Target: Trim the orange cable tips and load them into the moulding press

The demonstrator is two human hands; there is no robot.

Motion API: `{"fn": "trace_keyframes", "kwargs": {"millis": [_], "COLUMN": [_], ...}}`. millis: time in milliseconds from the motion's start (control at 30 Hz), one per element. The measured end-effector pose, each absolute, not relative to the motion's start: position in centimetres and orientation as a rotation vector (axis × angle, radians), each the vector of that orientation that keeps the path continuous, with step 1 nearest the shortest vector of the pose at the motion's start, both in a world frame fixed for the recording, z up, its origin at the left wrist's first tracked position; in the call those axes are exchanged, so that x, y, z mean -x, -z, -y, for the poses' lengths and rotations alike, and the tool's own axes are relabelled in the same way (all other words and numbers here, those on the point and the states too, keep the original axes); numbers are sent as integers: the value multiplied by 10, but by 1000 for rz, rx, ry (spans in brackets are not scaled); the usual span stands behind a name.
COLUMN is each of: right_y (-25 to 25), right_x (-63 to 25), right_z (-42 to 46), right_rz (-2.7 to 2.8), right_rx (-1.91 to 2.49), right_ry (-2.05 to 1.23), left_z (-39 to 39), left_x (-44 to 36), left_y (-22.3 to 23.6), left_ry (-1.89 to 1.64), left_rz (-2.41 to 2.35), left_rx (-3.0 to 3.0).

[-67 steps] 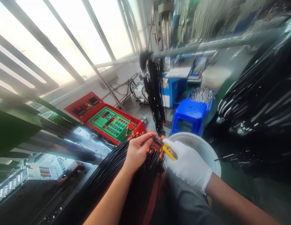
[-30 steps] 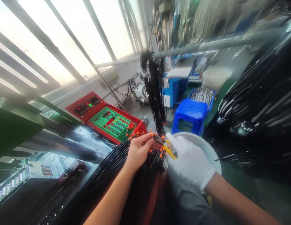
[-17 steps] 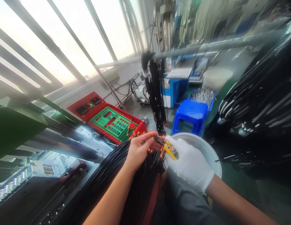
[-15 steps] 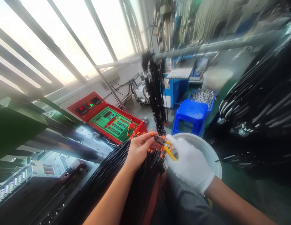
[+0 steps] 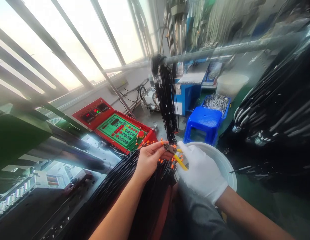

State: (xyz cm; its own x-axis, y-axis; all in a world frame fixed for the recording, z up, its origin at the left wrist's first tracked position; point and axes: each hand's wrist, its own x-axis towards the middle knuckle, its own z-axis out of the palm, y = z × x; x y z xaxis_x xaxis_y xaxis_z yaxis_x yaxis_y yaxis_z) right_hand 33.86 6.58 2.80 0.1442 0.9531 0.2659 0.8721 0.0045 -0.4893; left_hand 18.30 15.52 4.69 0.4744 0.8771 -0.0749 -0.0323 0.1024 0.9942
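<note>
Pliers now wider-spread, gripped by right hand, cable pinched by left hand, wires in blue basket.

No word, brand or number can be read for certain. On the red control box left of the frame's centre, small lit digits, red and green, glow in the dark windows of the upper panel, too tiny and blurred to make out. The green panel below and to the right bears rows of small red and dark marks, whose lettering, if any, is too fine to read.
</note>
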Motion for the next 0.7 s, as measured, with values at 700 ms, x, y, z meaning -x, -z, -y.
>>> {"fn": "trace_keyframes", "kwargs": {"millis": [700], "right_y": [-34], "right_x": [-332], "right_z": [-66], "right_rz": [1538], "right_rx": [1812], "right_ry": [-661], "left_z": [-153], "left_x": [-183], "left_y": [-51], "left_ry": [-801], "left_rz": [-795], "left_rx": [-1278]}}
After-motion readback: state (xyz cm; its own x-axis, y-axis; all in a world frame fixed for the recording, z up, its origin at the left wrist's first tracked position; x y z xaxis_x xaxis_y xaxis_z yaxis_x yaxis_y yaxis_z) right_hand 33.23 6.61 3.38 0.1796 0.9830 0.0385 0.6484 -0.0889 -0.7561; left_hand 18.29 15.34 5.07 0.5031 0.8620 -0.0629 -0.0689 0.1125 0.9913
